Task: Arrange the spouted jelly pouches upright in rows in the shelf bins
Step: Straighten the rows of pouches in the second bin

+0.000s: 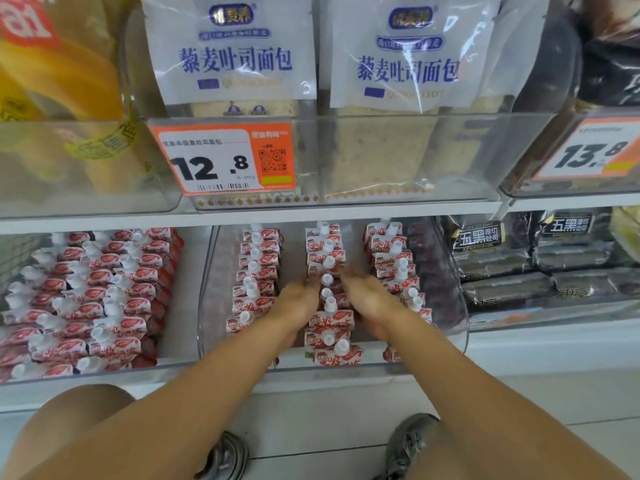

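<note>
Left hand (298,301): pressed flat against the left side of the middle row of pouches (328,306), fingers together, blurred.
Right hand (372,303): flat against that row's right side, fingers together.
Pouches: upright, three rows in the clear bin (207,299), lower shelf.

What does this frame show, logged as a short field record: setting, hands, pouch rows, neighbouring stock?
setting: shop shelving with clear plastic bins, seen from above
left hand: against the left side of the middle pouch row, fingers blurred
right hand: against the right side of the same row
centre bin: three rows of white-capped pouches, standing, with gaps between rows
left bin pouches: packed densely, leaning
upper shelf: bagged toast loaves, price tag reading 12.8
right of centre bin: black bread packs
</note>
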Tool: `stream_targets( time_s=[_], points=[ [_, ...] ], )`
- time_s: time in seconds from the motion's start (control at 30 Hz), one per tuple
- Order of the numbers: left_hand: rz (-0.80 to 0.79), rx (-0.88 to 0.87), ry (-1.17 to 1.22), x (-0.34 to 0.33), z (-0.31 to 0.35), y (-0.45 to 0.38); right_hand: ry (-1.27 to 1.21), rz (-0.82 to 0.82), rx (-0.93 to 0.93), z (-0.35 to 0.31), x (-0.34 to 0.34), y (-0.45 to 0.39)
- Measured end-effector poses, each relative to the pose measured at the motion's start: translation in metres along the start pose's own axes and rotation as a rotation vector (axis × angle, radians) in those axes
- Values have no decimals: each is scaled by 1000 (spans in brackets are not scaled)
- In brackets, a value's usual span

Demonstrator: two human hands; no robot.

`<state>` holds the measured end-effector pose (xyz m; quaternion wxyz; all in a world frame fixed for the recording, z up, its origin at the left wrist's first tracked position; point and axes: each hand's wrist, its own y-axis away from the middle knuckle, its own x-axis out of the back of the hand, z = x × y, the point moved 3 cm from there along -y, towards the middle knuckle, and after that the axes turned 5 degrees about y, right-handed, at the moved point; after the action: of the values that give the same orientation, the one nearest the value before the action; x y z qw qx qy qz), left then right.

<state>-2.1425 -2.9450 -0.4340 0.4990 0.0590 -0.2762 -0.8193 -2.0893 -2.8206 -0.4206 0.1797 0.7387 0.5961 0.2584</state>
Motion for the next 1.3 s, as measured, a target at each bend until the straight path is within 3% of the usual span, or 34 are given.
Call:
stream_targets(
  time_s=[0.1,0.17,0.3,0.53,0.83,1.03,1.3],
  points=[
    [-131,8,-265,10,-7,27,393,-121,-70,15,9,25],
    [-234,83,-266,13,-11,39,591,-158,-72,22,11,34],
    [-343,130,-156,9,-6,48,603,-166,-28,18,10,43],
    [-336,49,-399,12,-14,45,565,-204,-29,24,16,44],
    [-381,117,-329,14,-17,45,618,-213,-42,19,14,43],
    [-224,12,-349,16,-21,43,609,34,39,17,12,39],
    [-285,80,-196,16,-20,38,605,15,83,20,10,41]
  ],
)
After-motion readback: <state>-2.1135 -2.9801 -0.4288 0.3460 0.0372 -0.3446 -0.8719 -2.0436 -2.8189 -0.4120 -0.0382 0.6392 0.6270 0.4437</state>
